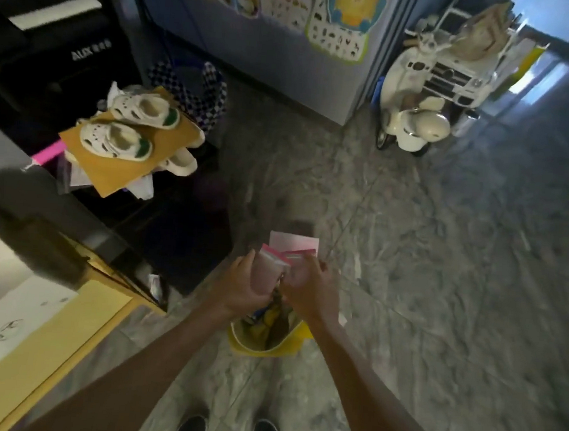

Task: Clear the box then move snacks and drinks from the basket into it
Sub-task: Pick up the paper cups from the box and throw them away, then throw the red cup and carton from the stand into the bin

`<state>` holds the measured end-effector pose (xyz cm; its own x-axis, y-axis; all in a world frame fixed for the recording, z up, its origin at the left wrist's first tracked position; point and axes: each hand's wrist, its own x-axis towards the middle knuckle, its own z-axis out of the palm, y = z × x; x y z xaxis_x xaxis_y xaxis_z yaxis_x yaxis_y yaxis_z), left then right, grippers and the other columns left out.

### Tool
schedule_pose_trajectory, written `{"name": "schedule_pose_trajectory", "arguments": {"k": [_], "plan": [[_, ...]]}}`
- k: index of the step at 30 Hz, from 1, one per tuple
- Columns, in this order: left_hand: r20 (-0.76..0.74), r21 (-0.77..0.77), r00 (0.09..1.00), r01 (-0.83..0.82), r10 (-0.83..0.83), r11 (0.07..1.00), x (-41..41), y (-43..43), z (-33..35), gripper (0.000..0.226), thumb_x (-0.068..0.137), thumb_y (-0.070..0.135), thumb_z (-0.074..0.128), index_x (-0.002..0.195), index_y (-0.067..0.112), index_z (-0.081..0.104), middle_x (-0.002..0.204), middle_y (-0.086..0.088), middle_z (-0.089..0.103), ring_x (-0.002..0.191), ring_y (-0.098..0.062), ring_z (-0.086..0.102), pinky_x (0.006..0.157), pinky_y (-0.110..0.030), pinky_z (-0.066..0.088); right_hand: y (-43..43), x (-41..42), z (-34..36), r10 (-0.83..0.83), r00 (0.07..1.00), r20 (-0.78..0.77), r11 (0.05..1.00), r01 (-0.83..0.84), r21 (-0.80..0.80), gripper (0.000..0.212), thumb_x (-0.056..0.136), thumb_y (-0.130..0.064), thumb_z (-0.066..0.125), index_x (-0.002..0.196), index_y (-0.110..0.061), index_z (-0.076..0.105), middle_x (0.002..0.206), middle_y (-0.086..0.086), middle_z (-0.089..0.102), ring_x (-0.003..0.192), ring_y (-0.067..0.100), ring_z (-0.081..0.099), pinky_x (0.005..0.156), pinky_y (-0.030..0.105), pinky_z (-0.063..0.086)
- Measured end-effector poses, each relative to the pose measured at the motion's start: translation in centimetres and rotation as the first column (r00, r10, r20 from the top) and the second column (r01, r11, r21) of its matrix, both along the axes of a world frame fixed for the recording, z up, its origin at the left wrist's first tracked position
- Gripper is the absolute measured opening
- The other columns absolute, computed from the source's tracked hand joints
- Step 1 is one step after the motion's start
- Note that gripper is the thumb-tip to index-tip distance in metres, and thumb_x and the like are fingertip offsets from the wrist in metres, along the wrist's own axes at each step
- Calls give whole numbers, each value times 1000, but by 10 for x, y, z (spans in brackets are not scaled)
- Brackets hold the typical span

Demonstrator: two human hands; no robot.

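1. Yellow basket [264, 349] stood on the marbled stone floor [444, 263], just ahead of the person's dark shoes [190, 430]. Only its near rim and part of one side showed; both forearms crossed over the rest.
2. Basket contents were yellow and blue shapes, dim and half covered by the hands. The items could not be identified.
3. Left hand [246, 287] was curled around a pink packet [266, 268], held directly above the basket.
4. Right hand [307, 293] gripped a red-topped packet [298, 259] by its upper part, touching or overlapping the pink packet. The exact contact was unclear.
5. A pale pink card [294, 242] rose behind both packets. Which hand held it could not be told.
6. The whole frame was motion-blurred and dark, and the packet print was unreadable.
7. To the left, white sandals [141, 110] lay on a brown cardboard sheet [115, 169]. What carried the sheet was lost in shadow.
8. Behind these stood a black machine [50, 50] with pale lettering too smeared to read reliably.
9. At lower left was a yellow-edged surface [41, 348], cut off by the frame edge, with a white sheet lying on it.
10. At upper right a cream toy scooter [411, 123] was parked beside a toy car, which was partly covered by a bag.
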<state>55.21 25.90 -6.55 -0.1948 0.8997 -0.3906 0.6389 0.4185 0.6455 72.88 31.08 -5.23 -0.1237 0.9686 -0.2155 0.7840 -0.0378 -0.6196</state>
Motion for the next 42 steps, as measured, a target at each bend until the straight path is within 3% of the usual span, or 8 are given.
{"name": "schedule_pose_trajectory", "arguments": {"k": [3,8,13,19,24,30,36,42], "plan": [[-27,-59,999,43,-45,997,5,2,-57,121,59,58,82,162,17,33,158,-4,43,144,-23,45,112,-32,42,-4,0,-68,-2,999,35,998,4,-57,64,89,-58,65,145,-31,52,137,6,60,120,34,63,95,42,53],[1,-124,1000,19,-19,992,1,-7,-145,119,56,67,72,161,27,34,160,3,43,145,-22,47,110,-45,49,-17,-4,-147,9,999,50,989,-1,-151,78,87,-48,71,156,-28,43,152,3,49,129,30,59,90,37,51],[-75,-40,991,112,-114,993,12,5,-148,56,104,39,45,157,21,40,161,5,40,151,-16,33,127,-30,18,-23,-3,-181,48,996,-69,986,-58,-159,75,79,-54,79,146,-41,46,145,-11,47,123,15,59,88,31,52],[-25,-84,997,71,-73,994,-4,-5,-148,98,80,64,66,163,27,31,168,9,29,153,-14,32,119,-39,38,-25,7,-173,128,991,41,982,-121,-143,76,79,-59,76,146,-41,45,146,-7,48,123,17,60,89,37,58],[-133,-10,978,160,-160,987,-21,-19,-77,93,85,79,53,161,28,33,165,7,36,148,-15,39,117,-40,39,-12,24,-113,261,956,131,963,-248,-105,97,85,-73,67,161,-30,27,169,-1,28,149,25,41,109,48,52],[-350,107,921,221,-172,969,-55,-8,36,97,93,79,36,166,18,23,173,-1,21,161,-16,12,129,-41,8,31,29,30,333,915,226,938,-346,21,120,75,-87,63,166,-23,20,174,5,21,152,32,37,113,51,48],[-454,306,891,180,-23,935,-81,-10,200,100,91,84,41,167,24,14,174,3,12,161,-18,9,129,-49,16,60,9,190,364,918,156,902,-390,187,124,67,-103,53,164,-31,24,169,-2,31,147,29,44,110,53,51],[-515,444,831,51,208,895,-131,-61,307,98,82,89,44,159,30,34,167,1,33,153,-25,32,123,-49,29,44,-51,325,506,831,231,792,-554,258,134,66,-101,56,168,-20,22,175,2,23,158,23,30,123,46,37]]}}
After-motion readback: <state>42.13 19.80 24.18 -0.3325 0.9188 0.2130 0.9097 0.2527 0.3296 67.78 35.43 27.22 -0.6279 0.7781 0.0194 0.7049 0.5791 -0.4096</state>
